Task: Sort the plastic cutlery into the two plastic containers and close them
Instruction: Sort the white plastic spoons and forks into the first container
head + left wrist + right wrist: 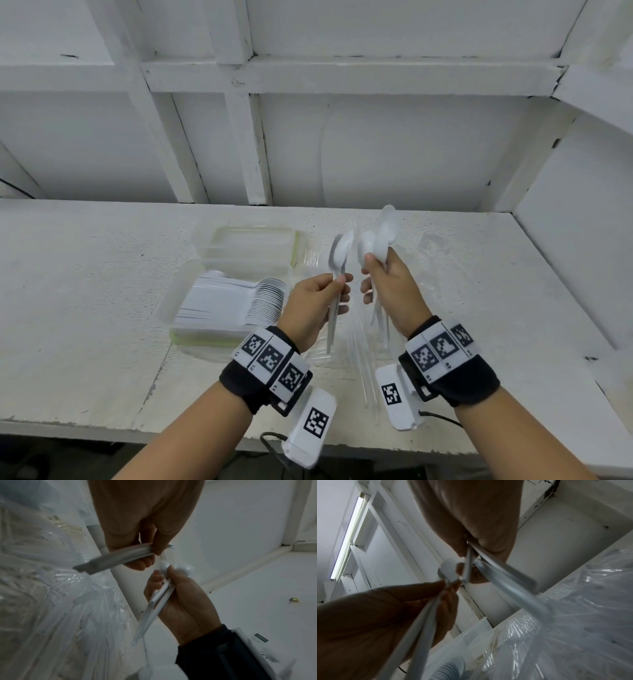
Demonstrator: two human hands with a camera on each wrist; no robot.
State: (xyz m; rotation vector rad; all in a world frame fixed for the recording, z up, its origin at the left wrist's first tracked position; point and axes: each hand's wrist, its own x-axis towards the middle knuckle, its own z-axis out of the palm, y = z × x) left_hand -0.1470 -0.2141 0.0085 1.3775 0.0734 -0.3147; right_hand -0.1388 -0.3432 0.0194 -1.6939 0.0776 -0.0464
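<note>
Both wrists, strapped with black bands carrying square-patterned tags, reached out over the near edge of the white bench. Just beyond them the left hand was curled round a small bunch of white plastic spoons, thumb pressed on the handles, bowls pointing up. Close beside it, not touching, the right hand gripped its own bunch of spoons, fanned unevenly, bowls up and handles hanging below the fist. The left wrist view showed those handles splayed apart in the right palm.

Under the hands lay a heap of clear plastic wrapping with more clear cutlery that I could not tell apart. To the left of the hands sat an open container holding a neat nested row of white spoons, bowls toward the hands. Behind it stood the second container, green-edged; what it held was not plain to see. Farthest back rose the white panelled wall.

By my reckoning the sorting step was in hand, with spoons being gathered and squared up between the two hands. The next move would call for lining the loose bunches into one stack and laying them in the near container alongside the row. Both containers remained to be closed
</note>
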